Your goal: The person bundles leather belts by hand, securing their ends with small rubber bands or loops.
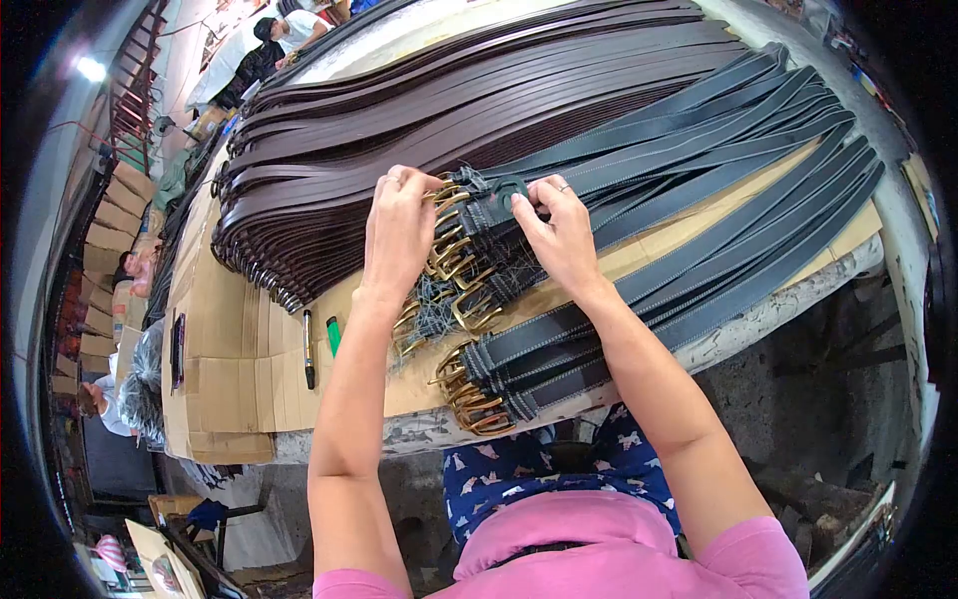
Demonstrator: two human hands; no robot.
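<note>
A pile of dark grey belts [689, 130] with pale edge stitching and brass-coloured buckles lies before me. My left hand [401, 228] is closed in a pinch on the buckle end of the top belt. My right hand [559, 228] is closed on a small dark green tool [510, 190] with a rounded end, held against that belt just beside the buckle. Its exact kind is hard to make out. Loose thread ends [432, 311] lie tangled among the buckles under my hands. Nearer to me rests a second bundle of grey belts [639, 299], its buckles [471, 399] at the left.
Dark brown belts [399, 120] are stacked across the far side. Cardboard [225, 369] covers the table, with a black marker [308, 349] and a green object [333, 334] on it. Another person [294, 32] is at the upper left; more people are along the left.
</note>
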